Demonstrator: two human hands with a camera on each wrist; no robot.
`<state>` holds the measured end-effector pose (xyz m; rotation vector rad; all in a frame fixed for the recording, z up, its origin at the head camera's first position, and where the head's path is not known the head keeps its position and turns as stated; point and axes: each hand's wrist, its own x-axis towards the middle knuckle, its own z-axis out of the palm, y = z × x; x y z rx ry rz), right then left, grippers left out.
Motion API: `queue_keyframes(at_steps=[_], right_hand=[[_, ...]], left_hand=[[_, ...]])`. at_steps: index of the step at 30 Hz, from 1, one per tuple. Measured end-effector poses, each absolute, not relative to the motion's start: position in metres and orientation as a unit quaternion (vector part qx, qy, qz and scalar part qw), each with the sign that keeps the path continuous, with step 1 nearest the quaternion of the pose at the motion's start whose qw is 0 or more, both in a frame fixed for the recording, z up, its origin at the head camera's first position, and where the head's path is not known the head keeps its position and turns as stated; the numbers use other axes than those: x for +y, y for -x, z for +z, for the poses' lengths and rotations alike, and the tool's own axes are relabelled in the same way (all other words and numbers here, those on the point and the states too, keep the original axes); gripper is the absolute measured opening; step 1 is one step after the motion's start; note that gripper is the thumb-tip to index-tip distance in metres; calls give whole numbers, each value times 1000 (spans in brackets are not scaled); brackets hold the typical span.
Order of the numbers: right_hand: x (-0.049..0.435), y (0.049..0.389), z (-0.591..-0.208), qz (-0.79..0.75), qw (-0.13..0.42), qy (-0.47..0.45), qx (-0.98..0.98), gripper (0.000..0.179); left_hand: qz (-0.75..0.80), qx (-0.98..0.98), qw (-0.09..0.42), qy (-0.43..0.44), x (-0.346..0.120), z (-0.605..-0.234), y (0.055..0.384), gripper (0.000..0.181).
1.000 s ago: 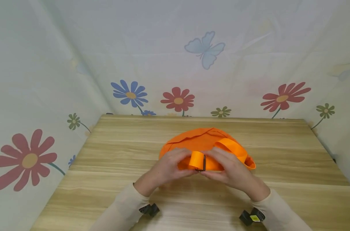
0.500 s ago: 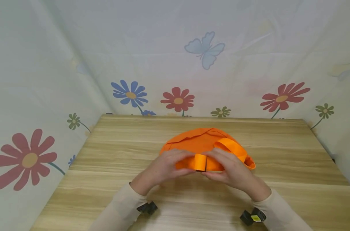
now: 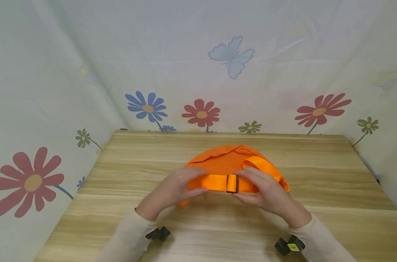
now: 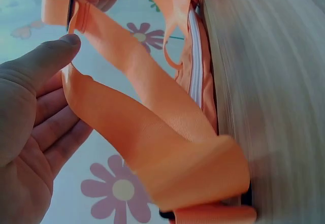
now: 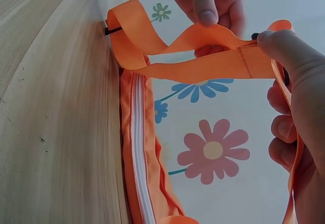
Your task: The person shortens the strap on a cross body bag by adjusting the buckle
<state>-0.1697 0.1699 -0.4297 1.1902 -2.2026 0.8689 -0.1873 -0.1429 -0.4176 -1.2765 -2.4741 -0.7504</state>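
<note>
An orange waist bag (image 3: pixel 218 160) with a white zipper (image 5: pixel 138 142) lies on the table, its orange webbing strap (image 3: pixel 215 182) raised in front of it. My left hand (image 3: pixel 173 189) pinches the strap between thumb and fingers, left of the black slide buckle (image 3: pixel 237 183). Right at that buckle, my right hand (image 3: pixel 267 191) grips the webbing, thumb below and fingers above in the head view. A short loop of strap (image 4: pixel 53 5) stands out from the buckle. In the left wrist view, a wider strap loop (image 4: pixel 198 170) hangs down towards the table.
The wooden table (image 3: pixel 136 156) carries the bag near its middle. Behind it and at the sides hangs a pale curtain (image 3: pixel 172 54) printed with flowers and a butterfly. Another strap loop (image 3: pixel 262 164) rises over the bag's right side.
My left hand has moved left, away from the buckle, with the strap stretched between both hands. The loop at the buckle has grown smaller. My right hand has barely moved.
</note>
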Motion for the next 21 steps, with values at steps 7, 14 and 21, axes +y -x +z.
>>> queue_keyframes(at_steps=[7,14,21], right_hand=[[173,170,-430,308,255,-429,-810,56],[181,172,-426,301,262,-421,-815,56],[181,172,-424,298,262,-422,-815,56]], left_hand=[[-254,-857,124,430,-162,-418,188,47],[-227,-883,92,401,-174,-411,188,48],[-213,-902,42,374,-165,-412,190,53]])
